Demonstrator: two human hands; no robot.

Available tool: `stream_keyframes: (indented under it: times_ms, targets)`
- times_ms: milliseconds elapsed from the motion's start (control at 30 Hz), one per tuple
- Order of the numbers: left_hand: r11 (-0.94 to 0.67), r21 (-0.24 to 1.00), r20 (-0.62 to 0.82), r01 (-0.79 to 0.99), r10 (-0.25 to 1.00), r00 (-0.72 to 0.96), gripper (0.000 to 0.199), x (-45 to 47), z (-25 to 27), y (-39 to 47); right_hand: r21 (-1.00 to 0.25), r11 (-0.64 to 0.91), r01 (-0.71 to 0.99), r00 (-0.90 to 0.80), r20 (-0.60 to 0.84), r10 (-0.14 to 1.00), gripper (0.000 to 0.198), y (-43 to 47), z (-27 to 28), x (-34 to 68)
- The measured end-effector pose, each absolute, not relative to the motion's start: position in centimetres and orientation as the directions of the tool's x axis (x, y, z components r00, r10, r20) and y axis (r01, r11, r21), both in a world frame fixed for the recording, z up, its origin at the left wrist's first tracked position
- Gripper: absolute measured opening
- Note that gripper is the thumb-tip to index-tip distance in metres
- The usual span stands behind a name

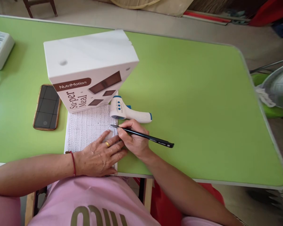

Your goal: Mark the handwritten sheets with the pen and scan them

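My right hand (135, 138) is closed around a black pen (153, 137), its tip at the right edge of a sheet of paper (85, 130) covered in dense small writing. Flat on the lower part of that sheet lies my left hand (101, 155), fingers stretched out, a gold ring on one of them. Its fingertips come close to the right hand. Just above the pen tip rests a white and blue infrared thermometer (129, 113) on its side. A white NutriMotion box (91, 59) stands at the top of the paper and hides that end.
Left of the paper lies a phone (47, 108) in a brown case. A white device (1, 48) with a cable sits at the far left of the green table (193, 103). Beyond the table's right edge is a bag-like item (281, 84).
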State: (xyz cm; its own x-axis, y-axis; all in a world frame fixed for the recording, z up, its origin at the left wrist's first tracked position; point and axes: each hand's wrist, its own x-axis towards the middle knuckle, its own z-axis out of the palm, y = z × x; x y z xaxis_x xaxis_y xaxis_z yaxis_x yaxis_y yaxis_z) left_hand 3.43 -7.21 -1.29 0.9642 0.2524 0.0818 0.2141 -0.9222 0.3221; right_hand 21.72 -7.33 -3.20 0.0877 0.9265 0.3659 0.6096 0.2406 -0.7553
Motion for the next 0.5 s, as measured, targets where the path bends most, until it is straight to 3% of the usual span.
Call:
stream_keyframes:
  times_ms: [500]
  targets:
    - [-0.920, 0.329, 0.077, 0.214, 0.252, 0.965, 0.066, 3.38, -1.16, -7.13, -0.733, 0.264, 0.627, 0.078, 0.397, 0.914, 0.009, -7.35, -3.24, 21.79]
